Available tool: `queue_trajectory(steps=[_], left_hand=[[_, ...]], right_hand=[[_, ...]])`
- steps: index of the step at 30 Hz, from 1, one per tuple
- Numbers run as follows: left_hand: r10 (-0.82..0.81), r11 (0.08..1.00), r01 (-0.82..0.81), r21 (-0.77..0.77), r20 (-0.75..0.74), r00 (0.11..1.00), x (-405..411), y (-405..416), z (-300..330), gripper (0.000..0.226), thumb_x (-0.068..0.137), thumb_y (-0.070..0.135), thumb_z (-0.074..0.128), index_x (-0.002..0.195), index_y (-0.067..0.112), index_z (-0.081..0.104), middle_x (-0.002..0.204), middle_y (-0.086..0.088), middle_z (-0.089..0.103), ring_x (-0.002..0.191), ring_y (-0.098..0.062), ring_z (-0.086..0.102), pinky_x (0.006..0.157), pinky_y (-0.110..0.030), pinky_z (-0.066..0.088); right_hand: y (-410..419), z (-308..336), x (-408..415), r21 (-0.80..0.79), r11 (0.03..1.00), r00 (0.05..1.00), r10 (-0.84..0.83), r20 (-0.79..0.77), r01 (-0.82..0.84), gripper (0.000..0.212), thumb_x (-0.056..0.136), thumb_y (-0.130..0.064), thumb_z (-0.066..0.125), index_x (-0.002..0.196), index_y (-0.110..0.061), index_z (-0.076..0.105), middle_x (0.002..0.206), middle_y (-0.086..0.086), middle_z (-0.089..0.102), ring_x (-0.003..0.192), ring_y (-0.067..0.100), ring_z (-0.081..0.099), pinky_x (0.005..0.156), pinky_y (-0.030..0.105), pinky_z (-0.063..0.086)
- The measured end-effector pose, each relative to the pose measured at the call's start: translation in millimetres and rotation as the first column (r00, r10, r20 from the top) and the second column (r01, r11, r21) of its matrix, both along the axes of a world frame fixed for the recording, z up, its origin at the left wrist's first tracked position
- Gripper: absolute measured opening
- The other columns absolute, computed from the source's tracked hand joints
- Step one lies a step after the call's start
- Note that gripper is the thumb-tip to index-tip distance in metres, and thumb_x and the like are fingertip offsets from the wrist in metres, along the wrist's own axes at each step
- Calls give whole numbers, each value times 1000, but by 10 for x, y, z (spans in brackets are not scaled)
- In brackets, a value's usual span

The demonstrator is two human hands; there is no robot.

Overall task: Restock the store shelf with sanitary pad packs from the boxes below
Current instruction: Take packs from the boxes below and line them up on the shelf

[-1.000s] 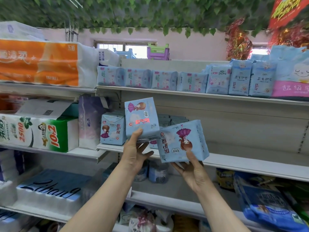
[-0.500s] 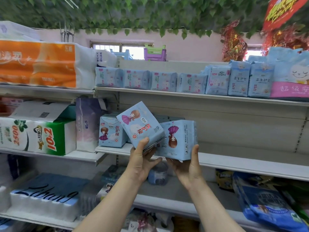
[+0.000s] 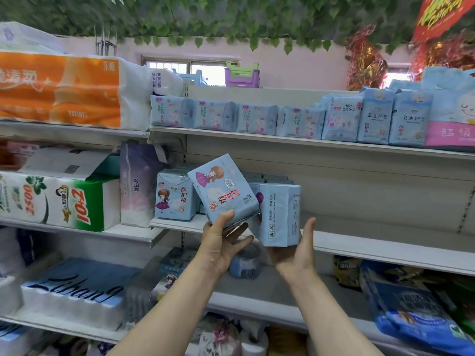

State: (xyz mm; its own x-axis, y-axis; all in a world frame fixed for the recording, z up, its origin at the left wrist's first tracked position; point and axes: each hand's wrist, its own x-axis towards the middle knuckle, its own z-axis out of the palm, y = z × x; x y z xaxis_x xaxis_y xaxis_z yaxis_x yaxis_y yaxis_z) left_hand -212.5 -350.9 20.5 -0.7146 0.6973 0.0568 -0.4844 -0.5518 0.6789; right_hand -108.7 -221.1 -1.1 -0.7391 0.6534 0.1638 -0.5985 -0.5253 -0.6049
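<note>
The left hand grips a tilted pad pack; the right hand cradles a second pack, both at the shelf's front edge. Each should go upright beside the standing pack near the left end, faces forward.

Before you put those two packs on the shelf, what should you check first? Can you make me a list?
1. Left hand grips the tilted pack: ok.
2. Right hand holds the second pack firmly: cannot tell, its fingers are hidden.
3. Free room on the middle shelf to the right: ok.
4. Tilted pack upright like the standing pack: not ok.
5. Packs face forward: not ok, the second shows its side.
</note>
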Motion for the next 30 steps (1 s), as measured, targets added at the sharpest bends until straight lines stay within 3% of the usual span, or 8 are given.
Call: queue_trajectory(steps=[2, 5, 8, 10, 17, 21, 26, 30], left_hand=[[-1, 1000, 1, -3, -4, 1000, 2, -20, -6, 77, 67, 18, 83, 137, 10, 51, 113, -18, 69, 98, -31, 71, 81, -59, 57], [-3, 1000, 3, -7, -1, 1000, 0, -26, -23, 92, 55, 21, 87, 138, 10, 49, 114, -18, 68, 92, -29, 71, 78, -55, 58], [-17, 1000, 17, 17, 6, 1000, -31, -21, -50, 96, 50, 20, 88, 138, 8, 50, 125, -23, 65, 100, -34, 69, 77, -52, 58], [-38, 999, 39, 19, -12, 999, -45, -11, -70, 83, 57, 13, 86, 134, 7, 53, 117, -22, 68, 98, -34, 69, 79, -52, 59], [-97, 995, 97, 9, -34, 995, -30, -21, -92, 58, 70, 4, 78, 125, 6, 58, 106, -18, 71, 96, -33, 68, 75, -46, 62], [1, 999, -2, -38, -18, 1000, -195, -57, -122, 76, 64, 1, 81, 133, 8, 49, 126, -21, 63, 106, -34, 65, 73, -46, 62], [17, 999, -17, -32, 11, 1000, -350, -130, -239, 63, 69, 6, 72, 130, 13, 57, 125, -17, 67, 107, -32, 67, 74, -46, 62], [23, 999, -21, -37, 39, 999, -419, -170, -307, 76, 66, 6, 79, 138, 12, 54, 125, -15, 67, 102, -30, 69, 70, -43, 61]], right_hand=[[49, -6, 0, -93, 996, 1000, 13, -15, -14, 67, 94, -64, 41, 125, -12, 69, 121, 18, 70, 96, 33, 72, 78, 44, 62], [90, -23, -1, -77, 997, 1000, -19, -18, 17, 45, 104, -37, 42, 134, -9, 62, 114, 19, 71, 86, 32, 73, 65, 43, 61], [110, -18, 50, -73, 997, 1000, 4, -25, -6, 45, 102, -28, 44, 87, -8, 81, 86, 15, 76, 68, 29, 74, 50, 37, 59], [137, -23, 73, -68, 997, 999, 31, -33, -33, 40, 95, -29, 51, 77, -12, 82, 87, 15, 76, 71, 29, 74, 55, 38, 60], [162, -26, 182, -61, 991, 991, 120, 63, -116, 43, 91, -49, 58, 106, -13, 77, 110, 20, 70, 100, 39, 64, 94, 53, 49], [293, 15, 264, 42, 999, 997, 27, 79, -30, 46, 87, -38, 65, 129, -18, 65, 116, 15, 71, 93, 33, 72, 73, 44, 60], [360, 57, 318, 222, 964, 980, -171, 102, 145, 50, 83, -20, 72, 131, -25, 59, 124, 11, 69, 101, 30, 71, 76, 45, 59], [372, 43, 323, 252, 940, 950, -273, 148, 231, 54, 76, -19, 75, 127, -26, 61, 120, 9, 72, 100, 31, 71, 80, 47, 58]])
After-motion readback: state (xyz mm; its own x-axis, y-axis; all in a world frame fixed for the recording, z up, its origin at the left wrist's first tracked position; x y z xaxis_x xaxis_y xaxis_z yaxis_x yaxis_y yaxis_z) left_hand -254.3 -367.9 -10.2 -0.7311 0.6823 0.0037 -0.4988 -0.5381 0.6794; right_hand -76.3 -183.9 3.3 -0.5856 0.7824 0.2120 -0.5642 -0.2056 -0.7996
